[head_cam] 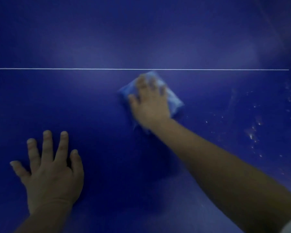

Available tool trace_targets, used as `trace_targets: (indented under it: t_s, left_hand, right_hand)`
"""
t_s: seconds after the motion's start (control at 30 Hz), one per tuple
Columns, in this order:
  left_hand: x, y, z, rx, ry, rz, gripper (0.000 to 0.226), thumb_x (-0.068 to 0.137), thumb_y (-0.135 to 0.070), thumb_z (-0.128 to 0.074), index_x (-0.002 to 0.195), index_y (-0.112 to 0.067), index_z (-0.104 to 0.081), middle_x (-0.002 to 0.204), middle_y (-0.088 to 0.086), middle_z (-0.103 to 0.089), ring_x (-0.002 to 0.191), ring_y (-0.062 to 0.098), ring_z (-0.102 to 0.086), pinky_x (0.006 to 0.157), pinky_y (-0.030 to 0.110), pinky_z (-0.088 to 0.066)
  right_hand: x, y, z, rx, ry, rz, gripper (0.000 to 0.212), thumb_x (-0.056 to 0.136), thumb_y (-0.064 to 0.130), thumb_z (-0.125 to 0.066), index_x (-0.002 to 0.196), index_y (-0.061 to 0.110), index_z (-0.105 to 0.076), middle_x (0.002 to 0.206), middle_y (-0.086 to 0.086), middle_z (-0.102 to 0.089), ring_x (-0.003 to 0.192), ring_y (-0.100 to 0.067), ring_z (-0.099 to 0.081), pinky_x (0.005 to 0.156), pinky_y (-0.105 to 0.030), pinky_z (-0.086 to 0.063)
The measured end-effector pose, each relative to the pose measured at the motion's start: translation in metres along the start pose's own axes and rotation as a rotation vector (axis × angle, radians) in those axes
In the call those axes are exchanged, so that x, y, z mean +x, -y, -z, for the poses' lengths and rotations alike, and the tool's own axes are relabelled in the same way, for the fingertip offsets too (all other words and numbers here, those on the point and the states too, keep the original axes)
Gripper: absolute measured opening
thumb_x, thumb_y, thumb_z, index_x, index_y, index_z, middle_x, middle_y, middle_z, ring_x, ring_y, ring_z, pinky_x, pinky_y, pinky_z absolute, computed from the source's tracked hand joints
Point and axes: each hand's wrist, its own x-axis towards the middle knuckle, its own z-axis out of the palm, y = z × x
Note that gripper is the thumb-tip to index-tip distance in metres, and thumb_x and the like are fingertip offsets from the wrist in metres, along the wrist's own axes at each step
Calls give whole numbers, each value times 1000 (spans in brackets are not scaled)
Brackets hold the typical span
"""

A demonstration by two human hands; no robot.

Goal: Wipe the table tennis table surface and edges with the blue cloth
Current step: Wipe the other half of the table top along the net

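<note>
The dark blue table tennis table (94,105) fills the whole view, with a thin white line (74,69) running across it. A folded light blue cloth (174,98) lies on the surface just below that line, right of centre. My right hand (149,103) presses flat on the cloth with straight, spread fingers; hand and cloth look blurred. My left hand (52,170) rests flat on the bare table at the lower left, fingers spread, holding nothing.
Pale specks and smears (254,132) dot the table surface at the right. A hazy bright patch (141,52) of reflected light lies above the white line. No table edge shows in view.
</note>
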Motion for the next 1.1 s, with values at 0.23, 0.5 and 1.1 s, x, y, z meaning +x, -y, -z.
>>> trace_targets:
  t_s: [0.23, 0.5, 1.1]
  left_hand:
    - [-4, 0, 2, 2, -43, -28, 62, 101, -53, -15, 160, -35, -8, 170, -4, 2, 155, 21, 14, 120, 56, 15]
    - [-3, 2, -2, -4, -57, -45, 59, 105, -50, -20, 161, -35, -9, 170, -4, 2, 155, 22, 14, 120, 58, 14]
    - [-4, 4, -3, -15, -73, -58, 60, 104, -53, -17, 161, -34, -9, 170, -4, 4, 155, 22, 15, 121, 60, 12]
  right_hand:
    - [49, -144, 34, -75, -11, -211, 77, 95, 60, -16, 157, 17, -29, 164, -9, -25, 151, -33, -22, 120, -55, -16]
    - [-71, -111, 33, -42, 98, 119, 74, 94, 55, -27, 157, 17, -27, 163, -7, -29, 151, -38, -22, 118, -64, -10]
    - [-140, -25, 18, -88, 221, 845, 64, 98, 54, -34, 153, 22, -38, 162, -2, -33, 153, -33, -18, 118, -66, -8]
